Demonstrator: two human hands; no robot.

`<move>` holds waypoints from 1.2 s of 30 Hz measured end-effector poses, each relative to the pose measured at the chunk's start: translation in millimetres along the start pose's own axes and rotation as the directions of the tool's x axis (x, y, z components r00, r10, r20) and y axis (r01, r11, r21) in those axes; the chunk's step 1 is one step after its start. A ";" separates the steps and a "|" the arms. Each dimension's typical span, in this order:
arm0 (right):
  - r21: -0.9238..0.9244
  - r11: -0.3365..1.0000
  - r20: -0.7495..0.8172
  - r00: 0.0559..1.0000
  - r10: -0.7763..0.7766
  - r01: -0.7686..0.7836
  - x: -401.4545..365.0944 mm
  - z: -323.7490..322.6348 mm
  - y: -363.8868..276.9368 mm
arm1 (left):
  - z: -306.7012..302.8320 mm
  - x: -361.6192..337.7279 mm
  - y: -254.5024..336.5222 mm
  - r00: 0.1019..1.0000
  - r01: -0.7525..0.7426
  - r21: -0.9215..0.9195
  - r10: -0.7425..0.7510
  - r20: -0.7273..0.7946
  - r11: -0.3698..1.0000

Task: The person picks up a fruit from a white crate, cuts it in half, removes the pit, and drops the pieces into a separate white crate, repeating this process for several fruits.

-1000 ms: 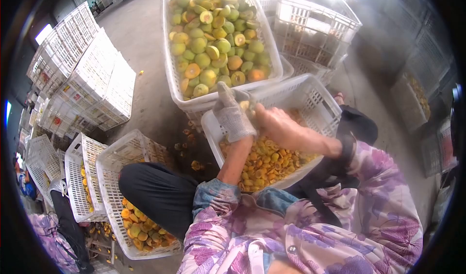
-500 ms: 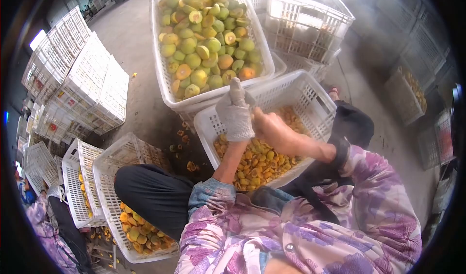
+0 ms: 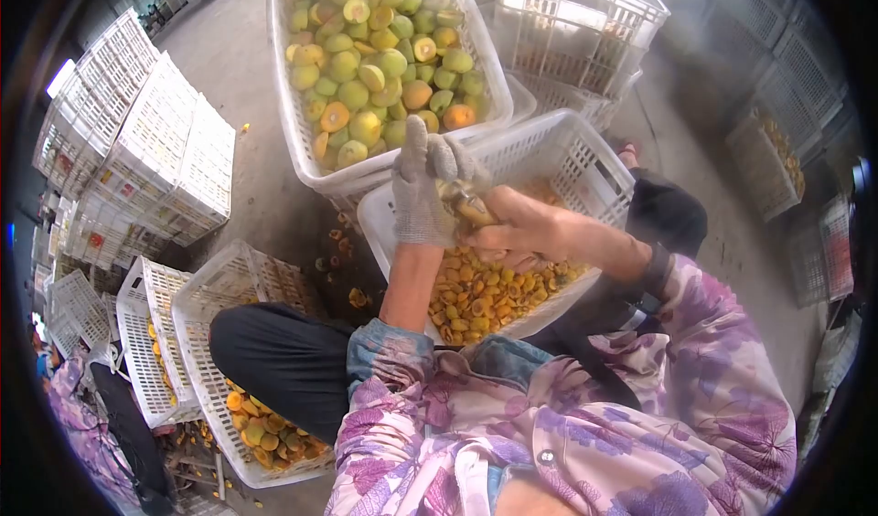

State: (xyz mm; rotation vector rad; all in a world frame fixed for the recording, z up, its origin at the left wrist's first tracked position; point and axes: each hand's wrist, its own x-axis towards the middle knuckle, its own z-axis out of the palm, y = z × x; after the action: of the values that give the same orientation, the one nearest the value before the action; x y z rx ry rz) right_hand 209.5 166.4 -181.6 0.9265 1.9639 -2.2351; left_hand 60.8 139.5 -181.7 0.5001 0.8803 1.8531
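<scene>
My left hand (image 3: 422, 191), in a grey-white knit glove, is raised above the near crate with its thumb up and fingers curled around something mostly hidden, with a pale yellowish patch at its edge. Against it, my bare right hand (image 3: 526, 228) is closed on a small brownish-yellow thing (image 3: 475, 209), too blurred to name. Below both hands, a white plastic crate (image 3: 585, 155) holds many small orange-yellow fruit pieces (image 3: 480, 301). Just beyond, another white crate (image 3: 297, 141) is heaped with green and orange fruit (image 3: 380, 63), some cut open.
Stacked white crates (image 3: 151, 141) stand at left, and more crates (image 3: 576, 36) at the back right. Beside my left knee, a crate (image 3: 206, 333) holds cut fruit (image 3: 265, 429). Fruit scraps (image 3: 358, 297) lie on the floor. Another person's patterned sleeve (image 3: 78, 415) shows at lower left.
My left hand has shifted left, and its curled fingers now show beside the thumb. My right hand has turned, exposing the brownish-yellow thing. The view has shifted slightly.
</scene>
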 end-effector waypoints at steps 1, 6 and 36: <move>-0.008 1.000 -0.035 0.999 -0.002 0.002 -4.9 1.5 -0.6 | -4.7 0.2 2.0 0.961 0.045 -0.161 0.001 0.275 0.986; -0.659 0.421 0.086 0.619 -0.781 0.624 13.2 -16.6 21.4 | -10.9 5.0 -11.7 0.930 0.285 -0.271 -0.197 0.309 0.919; -0.604 0.795 -0.071 0.990 -0.123 0.056 5.5 -57.5 117.6 | -110.6 105.9 56.6 0.975 0.164 0.803 0.217 -0.045 -0.572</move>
State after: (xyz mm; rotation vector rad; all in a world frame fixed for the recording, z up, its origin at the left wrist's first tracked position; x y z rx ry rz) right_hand 274.8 196.5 -291.1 0.8756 2.5692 -1.4219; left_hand -93.3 181.9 -215.5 1.4586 2.8271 0.1866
